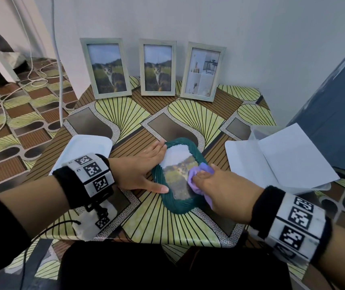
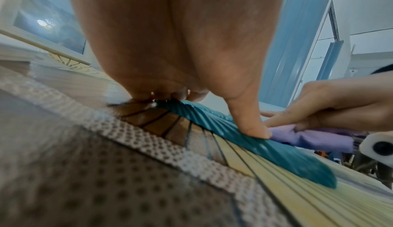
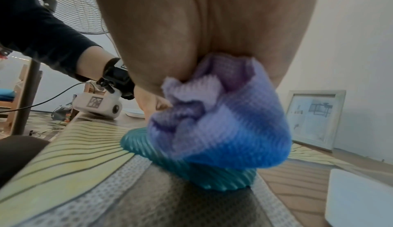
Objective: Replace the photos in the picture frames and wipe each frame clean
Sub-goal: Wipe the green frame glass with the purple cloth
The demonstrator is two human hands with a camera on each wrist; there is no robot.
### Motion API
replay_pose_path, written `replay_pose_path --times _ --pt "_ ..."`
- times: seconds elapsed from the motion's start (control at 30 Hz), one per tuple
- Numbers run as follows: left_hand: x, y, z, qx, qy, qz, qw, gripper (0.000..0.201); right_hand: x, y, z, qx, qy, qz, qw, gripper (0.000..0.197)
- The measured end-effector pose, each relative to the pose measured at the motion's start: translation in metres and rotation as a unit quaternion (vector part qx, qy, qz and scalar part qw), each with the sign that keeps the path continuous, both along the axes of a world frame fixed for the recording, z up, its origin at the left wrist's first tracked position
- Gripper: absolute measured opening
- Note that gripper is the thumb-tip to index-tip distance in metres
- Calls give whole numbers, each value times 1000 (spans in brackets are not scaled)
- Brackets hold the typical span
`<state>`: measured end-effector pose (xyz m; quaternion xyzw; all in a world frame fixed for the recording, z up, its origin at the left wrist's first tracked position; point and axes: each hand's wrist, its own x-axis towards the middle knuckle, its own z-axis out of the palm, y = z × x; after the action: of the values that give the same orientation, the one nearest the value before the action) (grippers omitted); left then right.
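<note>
A teal oval frame (image 1: 180, 208) with a ribbed rim lies flat on the patterned table (image 1: 167, 114), a landscape photo (image 1: 177, 181) showing behind its glass. My left hand (image 1: 146, 170) steadies its left side, straight fingers along the far rim and the thumb (image 2: 251, 121) pressing the near rim (image 2: 287, 151). My right hand (image 1: 215, 185) grips a bunched purple cloth (image 1: 198, 174) and presses it on the right part of the glass. From the right wrist the cloth (image 3: 223, 121) covers most of the frame (image 3: 223, 178).
Three pale rectangular frames lean on the back wall: two with a cat photo (image 1: 106, 68) (image 1: 158, 66), one with an interior picture (image 1: 203, 71). A white lid (image 1: 87, 147) lies at the left. A clear box with white sheets (image 1: 282, 160) sits at the right.
</note>
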<state>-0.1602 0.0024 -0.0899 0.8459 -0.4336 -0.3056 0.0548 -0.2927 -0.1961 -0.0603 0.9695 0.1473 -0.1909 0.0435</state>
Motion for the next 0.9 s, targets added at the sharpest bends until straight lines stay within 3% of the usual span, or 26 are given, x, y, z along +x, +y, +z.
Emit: replay_pose_path --times 0.17,0.3,0.53,0.63,0.77,0.9 --pt "2 0 -2 -1 3 1 1000 117 33 8 2 -13 4 -8 1000 32" --pt "3 1 -3 -1 6 1 1000 118 55 14 -5 -3 18 -24 1000 61" --pt "5 3 -4 -14 4 -18 1000 121 64 33 -17 90 37 -62 993 73" --pt "7 5 -6 -31 4 -30 999 113 61 35 -23 121 29 -70 990 64" --pt "9 6 -8 -40 6 -29 999 119 59 29 -19 196 28 -117 973 55" --pt "9 6 -6 -40 15 -29 999 120 48 13 -7 306 -70 -174 933 44"
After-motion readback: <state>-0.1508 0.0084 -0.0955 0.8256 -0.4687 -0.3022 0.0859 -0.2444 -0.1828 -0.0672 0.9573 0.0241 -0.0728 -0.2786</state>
